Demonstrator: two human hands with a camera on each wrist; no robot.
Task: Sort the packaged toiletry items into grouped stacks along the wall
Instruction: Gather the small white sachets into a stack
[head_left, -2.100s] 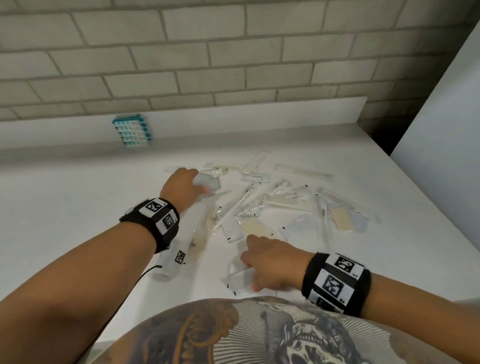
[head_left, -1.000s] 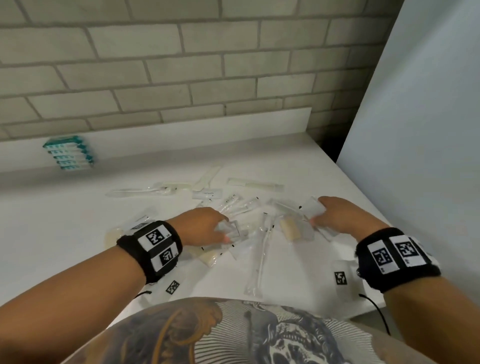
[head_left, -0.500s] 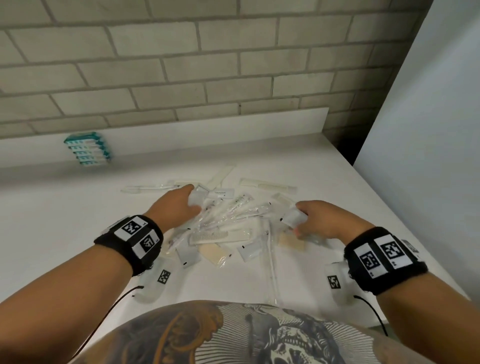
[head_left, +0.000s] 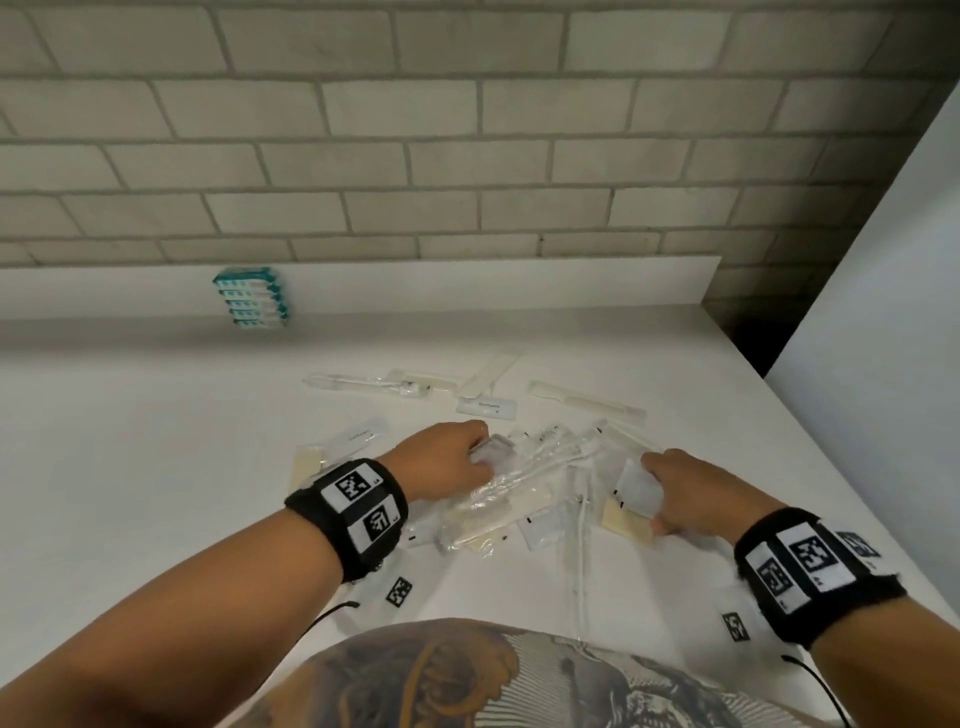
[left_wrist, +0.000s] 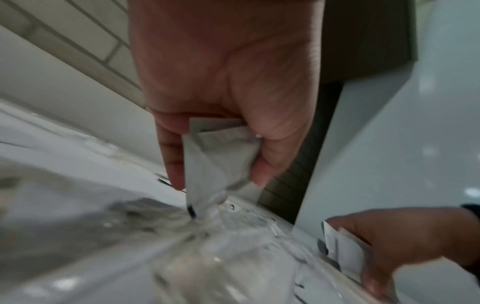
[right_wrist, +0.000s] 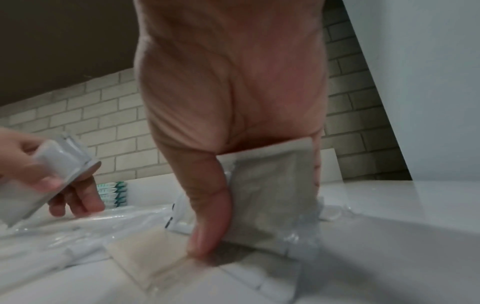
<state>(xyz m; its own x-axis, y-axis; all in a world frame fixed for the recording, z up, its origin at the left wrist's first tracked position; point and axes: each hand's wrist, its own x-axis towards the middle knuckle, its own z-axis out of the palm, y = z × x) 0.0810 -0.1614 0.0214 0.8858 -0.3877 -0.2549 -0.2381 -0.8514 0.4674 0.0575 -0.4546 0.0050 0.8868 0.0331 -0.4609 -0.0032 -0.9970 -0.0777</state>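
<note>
Left hand (left_wrist: 223, 86) pinches a blurred white sachet (left_wrist: 221, 156); right hand (right_wrist: 233, 92) pinches a flat packet (right_wrist: 270, 191), contents unreadable, fingertips hidden.

Grey brick wall (head_left: 415, 156), white counter (head_left: 130, 441), white panel (head_left: 883, 286) at right

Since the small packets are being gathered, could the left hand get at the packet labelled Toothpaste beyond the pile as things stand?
Probably yes, though awkwardly: the Toothpaste packet lies uncovered just beyond the left hand, nothing between. But that hand already grips white packets.
</note>
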